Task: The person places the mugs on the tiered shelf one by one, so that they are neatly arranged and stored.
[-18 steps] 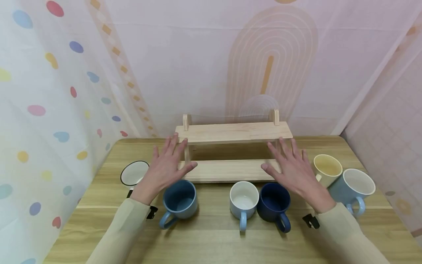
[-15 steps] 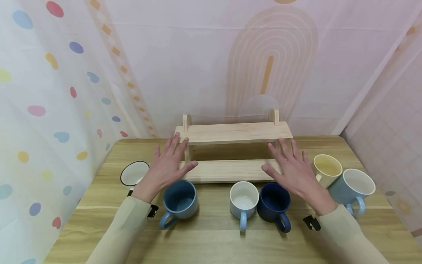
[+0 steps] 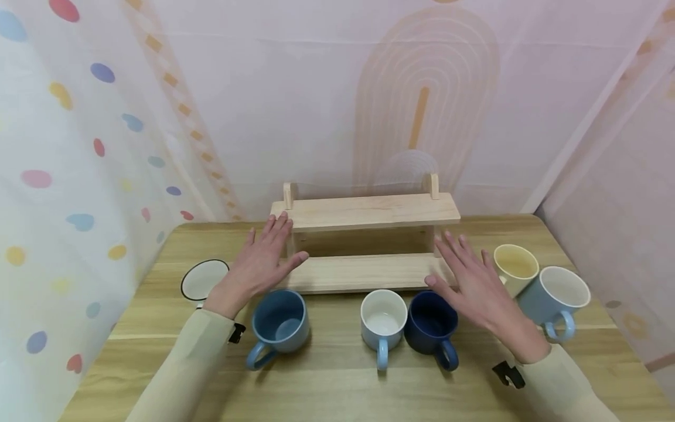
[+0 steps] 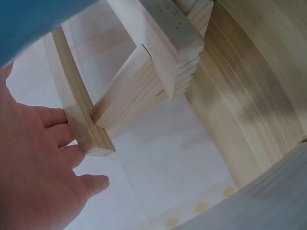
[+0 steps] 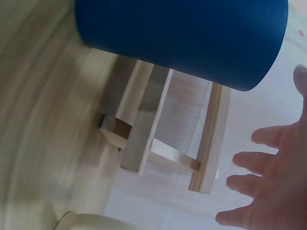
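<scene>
A two-tier wooden shelf [image 3: 369, 211] stands at the back of the table. My left hand [image 3: 258, 266] is spread flat, fingertips against the left end of its upper board; the left wrist view shows those fingers [image 4: 60, 134] right at the board's end. Beside the shelf's right end, my right hand [image 3: 477, 287] hovers with fingers extended, and a gap shows between its fingertips and the boards in the right wrist view. Below my left hand sits a blue mug [image 3: 290, 337]. A dark blue mug [image 3: 429, 331] stands near my right thumb, next to a light blue mug with white inside [image 3: 384, 319].
Right of my right hand stand a yellow mug [image 3: 514, 266] and a taller light blue mug [image 3: 545, 302]. A white mug with a black rim [image 3: 204, 280] is partly behind my left wrist. Patterned curtains [image 3: 316, 105] hang behind and beside the table.
My right hand has drawn back and slightly right, away from the upper board's edge. The left hand stays at the shelf. The head view has shifted slightly.
</scene>
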`<state>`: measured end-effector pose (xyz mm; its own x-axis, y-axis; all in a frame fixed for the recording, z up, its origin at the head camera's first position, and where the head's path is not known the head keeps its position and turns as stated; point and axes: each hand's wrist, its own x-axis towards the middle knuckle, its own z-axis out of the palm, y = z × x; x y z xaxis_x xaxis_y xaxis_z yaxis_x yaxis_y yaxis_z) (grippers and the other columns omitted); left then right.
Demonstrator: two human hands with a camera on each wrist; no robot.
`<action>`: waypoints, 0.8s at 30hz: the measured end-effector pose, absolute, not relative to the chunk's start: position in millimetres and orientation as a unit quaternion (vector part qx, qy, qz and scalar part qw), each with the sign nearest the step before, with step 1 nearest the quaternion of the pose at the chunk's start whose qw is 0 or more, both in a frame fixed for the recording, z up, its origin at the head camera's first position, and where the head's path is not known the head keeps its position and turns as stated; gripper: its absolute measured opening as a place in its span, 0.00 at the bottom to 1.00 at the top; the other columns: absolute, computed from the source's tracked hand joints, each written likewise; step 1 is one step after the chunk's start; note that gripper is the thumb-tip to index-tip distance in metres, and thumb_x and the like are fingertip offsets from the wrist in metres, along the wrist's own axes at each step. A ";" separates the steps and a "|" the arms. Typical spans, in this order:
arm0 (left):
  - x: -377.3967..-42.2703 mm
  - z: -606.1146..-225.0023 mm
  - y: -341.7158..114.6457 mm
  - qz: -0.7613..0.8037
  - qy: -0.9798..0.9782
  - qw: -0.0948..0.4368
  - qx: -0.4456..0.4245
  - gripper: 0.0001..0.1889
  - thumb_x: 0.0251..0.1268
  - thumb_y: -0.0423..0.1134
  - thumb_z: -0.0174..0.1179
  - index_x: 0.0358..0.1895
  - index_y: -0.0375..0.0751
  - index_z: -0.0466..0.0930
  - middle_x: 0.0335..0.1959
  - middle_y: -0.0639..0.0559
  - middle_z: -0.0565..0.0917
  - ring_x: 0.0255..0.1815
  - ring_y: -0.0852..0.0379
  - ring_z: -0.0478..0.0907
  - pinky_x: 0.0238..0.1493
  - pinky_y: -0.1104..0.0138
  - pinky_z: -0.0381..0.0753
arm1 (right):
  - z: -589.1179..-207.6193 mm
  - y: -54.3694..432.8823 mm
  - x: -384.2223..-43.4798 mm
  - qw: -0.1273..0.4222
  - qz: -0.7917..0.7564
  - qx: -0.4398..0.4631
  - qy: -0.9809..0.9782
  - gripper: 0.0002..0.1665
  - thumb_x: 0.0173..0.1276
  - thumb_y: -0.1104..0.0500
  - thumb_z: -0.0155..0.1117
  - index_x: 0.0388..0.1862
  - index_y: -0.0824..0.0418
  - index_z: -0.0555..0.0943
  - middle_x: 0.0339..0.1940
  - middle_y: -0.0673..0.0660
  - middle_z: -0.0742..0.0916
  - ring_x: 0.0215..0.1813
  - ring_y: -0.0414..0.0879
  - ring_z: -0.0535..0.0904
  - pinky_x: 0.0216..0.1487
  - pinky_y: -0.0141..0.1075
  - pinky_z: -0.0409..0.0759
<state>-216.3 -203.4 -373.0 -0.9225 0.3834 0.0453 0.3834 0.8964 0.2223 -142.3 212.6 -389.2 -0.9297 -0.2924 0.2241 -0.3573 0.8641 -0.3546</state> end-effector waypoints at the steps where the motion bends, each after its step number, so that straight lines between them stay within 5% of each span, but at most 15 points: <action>1: -216.4 -372.7 -204.5 -0.117 -0.973 -0.001 -0.199 0.48 0.78 0.70 0.39 0.84 0.36 0.45 0.86 0.43 0.40 0.86 0.43 0.33 0.79 0.35 0.38 | -390.3 213.4 -140.6 0.086 0.206 0.172 -0.959 0.47 0.79 0.34 0.53 0.85 0.60 0.57 0.85 0.64 0.59 0.83 0.67 0.50 0.75 0.74 0.44; 14: -215.8 -371.3 -214.3 -0.129 -0.970 0.008 -0.206 0.46 0.80 0.68 0.39 0.84 0.35 0.48 0.86 0.41 0.44 0.86 0.40 0.38 0.80 0.37 0.42 | -405.4 225.6 -117.4 0.092 0.258 0.195 -0.942 0.44 0.78 0.43 0.60 0.83 0.62 0.60 0.83 0.66 0.63 0.84 0.64 0.52 0.79 0.64 0.53; 19: -217.3 -373.1 -215.8 -0.136 -0.969 0.009 -0.206 0.45 0.80 0.68 0.40 0.84 0.35 0.48 0.86 0.41 0.45 0.86 0.40 0.38 0.80 0.38 0.42 | -409.6 230.5 -109.7 0.098 0.260 0.197 -0.940 0.41 0.78 0.45 0.60 0.82 0.61 0.63 0.81 0.66 0.67 0.79 0.68 0.62 0.69 0.69 0.67; 24: -218.2 -374.5 -217.0 -0.144 -0.968 0.008 -0.206 0.46 0.80 0.68 0.40 0.84 0.35 0.48 0.86 0.41 0.45 0.86 0.40 0.38 0.81 0.39 0.41 | -411.0 235.2 -103.0 0.089 0.279 0.203 -0.934 0.40 0.78 0.46 0.61 0.81 0.62 0.65 0.78 0.67 0.70 0.75 0.70 0.67 0.68 0.68 0.68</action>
